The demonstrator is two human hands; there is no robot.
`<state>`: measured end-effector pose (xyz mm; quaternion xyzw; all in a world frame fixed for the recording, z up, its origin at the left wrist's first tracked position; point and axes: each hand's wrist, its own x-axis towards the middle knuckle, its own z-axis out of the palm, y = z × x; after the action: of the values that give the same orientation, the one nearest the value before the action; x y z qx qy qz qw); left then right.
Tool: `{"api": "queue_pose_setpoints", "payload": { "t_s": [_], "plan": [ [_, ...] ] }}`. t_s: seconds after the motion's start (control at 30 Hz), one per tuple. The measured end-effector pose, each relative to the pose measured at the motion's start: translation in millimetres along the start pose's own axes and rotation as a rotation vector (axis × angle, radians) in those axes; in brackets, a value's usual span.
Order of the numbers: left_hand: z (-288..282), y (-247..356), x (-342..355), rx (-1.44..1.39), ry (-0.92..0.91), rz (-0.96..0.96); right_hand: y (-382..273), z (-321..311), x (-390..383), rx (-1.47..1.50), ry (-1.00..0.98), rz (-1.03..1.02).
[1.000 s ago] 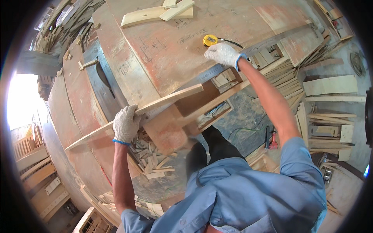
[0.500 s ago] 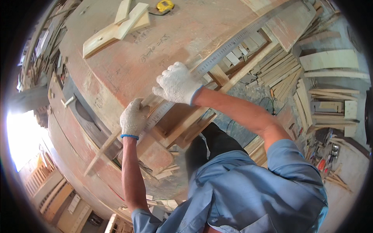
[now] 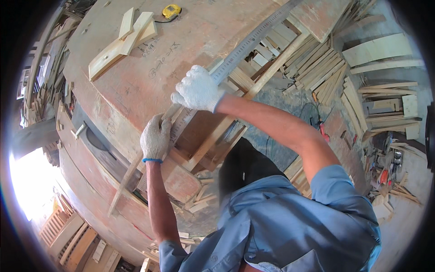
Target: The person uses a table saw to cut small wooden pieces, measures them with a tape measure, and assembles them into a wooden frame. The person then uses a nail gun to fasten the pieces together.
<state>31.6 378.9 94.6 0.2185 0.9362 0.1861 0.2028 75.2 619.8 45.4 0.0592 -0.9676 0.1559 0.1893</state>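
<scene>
My left hand (image 3: 155, 138), in a white knitted glove, is closed round a long thin wooden strip (image 3: 121, 188) that slants from lower left to upper right. Farther along, my right hand (image 3: 198, 89), gloved too, lies with curled fingers over a long steel ruler (image 3: 247, 47). The ruler shows on both sides of that hand, beside the strip at the workbench's near edge. Its lower end passes close by the left hand. The undersides of both grips are hidden.
The worn reddish workbench (image 3: 136, 86) carries joined pale boards (image 3: 118, 49) and a yellow tape measure (image 3: 171, 12). An open wooden frame (image 3: 272, 70) borders its near edge. Stacked wood strips (image 3: 312, 63) lie at right, tools (image 3: 385, 174) on the floor. A dark curved piece (image 3: 97, 138) sits at left.
The view has shifted, so the boards and tape measure appear farther left. My right hand appears slightly farther left and up; the left hand is nearly in place. Both hands stay closed.
</scene>
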Motion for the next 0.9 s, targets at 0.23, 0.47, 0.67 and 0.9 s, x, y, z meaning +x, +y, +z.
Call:
{"api": "queue_pose_setpoints", "payload": {
  "t_s": [0.23, 0.47, 0.67, 0.9],
  "plan": [
    [8.1, -7.3, 2.4, -0.014, 0.078, -0.005, 2.4, 12.0, 12.5, 0.011, -0.079, 0.0],
    [58.5, -3.2, -7.7, 0.135, 0.448, 0.094, 6.7, 17.7, -8.3, 0.047, 0.087, 0.021],
    [67.2, -2.3, -6.8, 0.145, 0.506, 0.064, 5.6, 11.4, -9.6, 0.057, 0.034, 0.027],
    [65.3, -3.0, -0.4, 0.227, 0.458, -0.003, 6.4, 14.2, -4.6, 0.013, 0.016, 0.025]
  ]
}}
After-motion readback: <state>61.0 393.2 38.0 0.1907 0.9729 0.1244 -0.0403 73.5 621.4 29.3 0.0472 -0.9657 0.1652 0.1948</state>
